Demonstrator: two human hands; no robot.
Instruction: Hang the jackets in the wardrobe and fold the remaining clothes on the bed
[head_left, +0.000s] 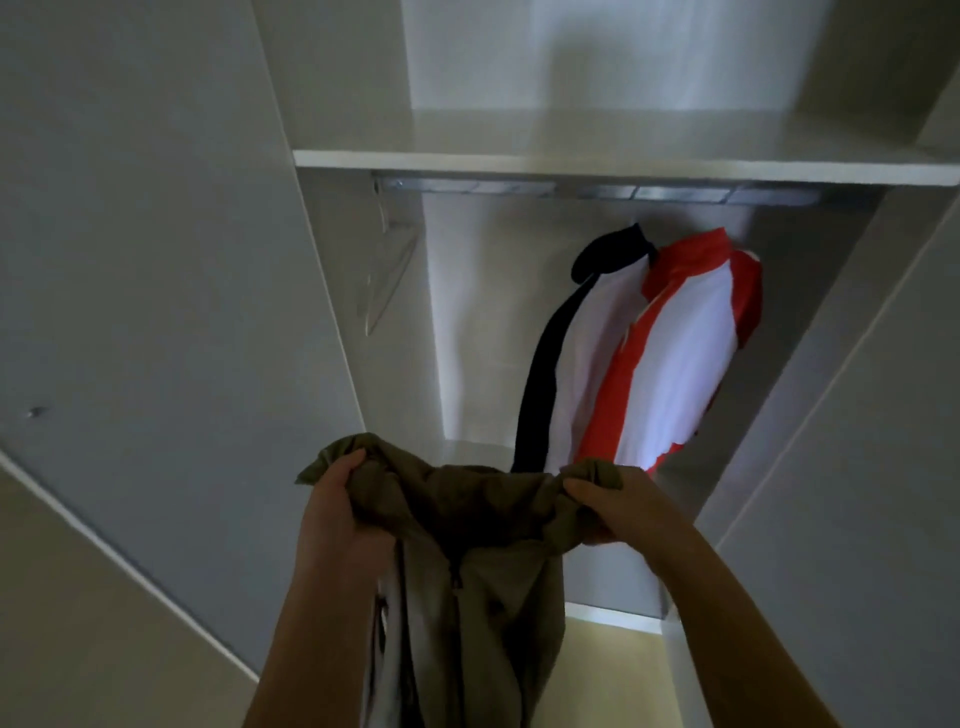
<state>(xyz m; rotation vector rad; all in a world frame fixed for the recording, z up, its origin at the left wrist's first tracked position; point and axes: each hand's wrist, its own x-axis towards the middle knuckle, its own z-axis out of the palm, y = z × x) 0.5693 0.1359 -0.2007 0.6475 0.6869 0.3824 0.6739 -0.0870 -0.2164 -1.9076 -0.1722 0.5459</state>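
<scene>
I stand in front of the open wardrobe, holding an olive-green jacket up by its shoulders. My left hand grips its left shoulder and my right hand grips the right one; the body of the jacket hangs down between my forearms. Further in, a red and white jacket and a black and white garment hang side by side from the metal rail on the right. A clear plastic hanger hangs bare at the rail's left end.
A white shelf runs above the rail. The wardrobe's grey side panels stand left and right, and the open door is at my left. Pale yellow floor shows below the wardrobe base.
</scene>
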